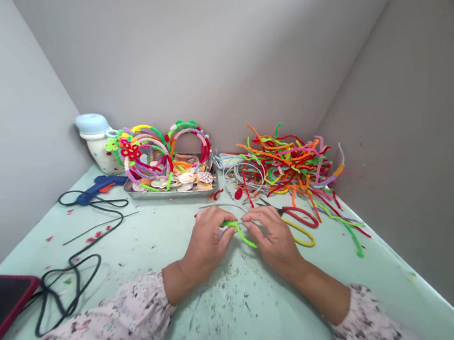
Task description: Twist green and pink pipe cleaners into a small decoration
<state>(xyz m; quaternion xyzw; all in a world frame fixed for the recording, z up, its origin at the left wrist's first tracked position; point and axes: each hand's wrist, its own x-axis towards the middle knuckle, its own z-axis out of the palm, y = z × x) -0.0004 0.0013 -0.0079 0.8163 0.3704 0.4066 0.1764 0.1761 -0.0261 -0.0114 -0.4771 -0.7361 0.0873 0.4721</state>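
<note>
One phone (8, 307), cut off by the left edge, lies near one black cable (99, 259), its loops crossing. Beyond is one blue glue gun (89, 193), then one lidded cup (100, 152), partly behind headbands (143, 128) too overlapped to count, heaped on one metal tray (176, 194) of shells (186, 178), likewise uncountable. One left hand (208, 238) has thumb and fingers pinched on one green pipe cleaner (247, 238), at the table's middle between both hands, its far end hidden in the grip. One grey band (231, 206) arcs behind, partly covered; one right hand (274, 236) pinches it, thumb and forefinger close together. One pair of scissors (285, 210) lies just beyond that hand, partly hidden, before a tangled pile of pipe cleaners (287, 157), impossible to count.
</note>
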